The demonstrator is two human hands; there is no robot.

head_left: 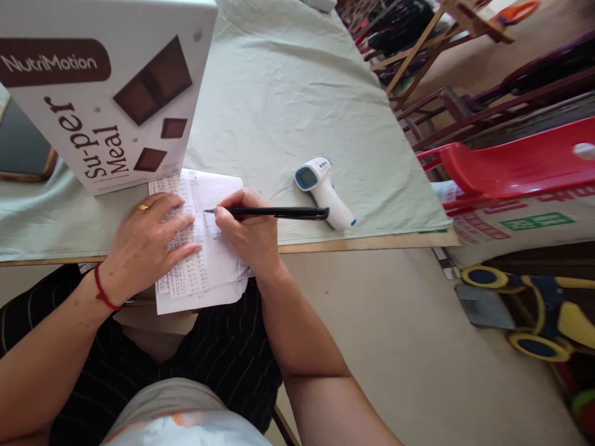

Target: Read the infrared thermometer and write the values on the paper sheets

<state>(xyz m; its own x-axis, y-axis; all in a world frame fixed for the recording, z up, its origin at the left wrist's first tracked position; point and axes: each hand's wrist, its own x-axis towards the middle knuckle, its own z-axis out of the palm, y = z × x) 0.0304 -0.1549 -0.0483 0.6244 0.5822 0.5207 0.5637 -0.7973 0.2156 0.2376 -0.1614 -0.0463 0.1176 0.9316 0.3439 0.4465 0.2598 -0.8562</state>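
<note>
My right hand grips a black pen, its tip at the surface of a white paper sheet. Handwritten columns fill the left part of the paper, which hangs over the table's front edge. My left hand lies on those columns with its fingers spread, wearing a gold ring and a red cord bracelet. Behind the paper stands a white NutriMotion box. To the right of the pen rests a white and blue infrared thermometer.
A pale green cloth covers the table. At the far left lies a dark flat device with a brown edge. A red plastic seat, a printed sack and a yellow-and-blue wheeled item stand off to the right.
</note>
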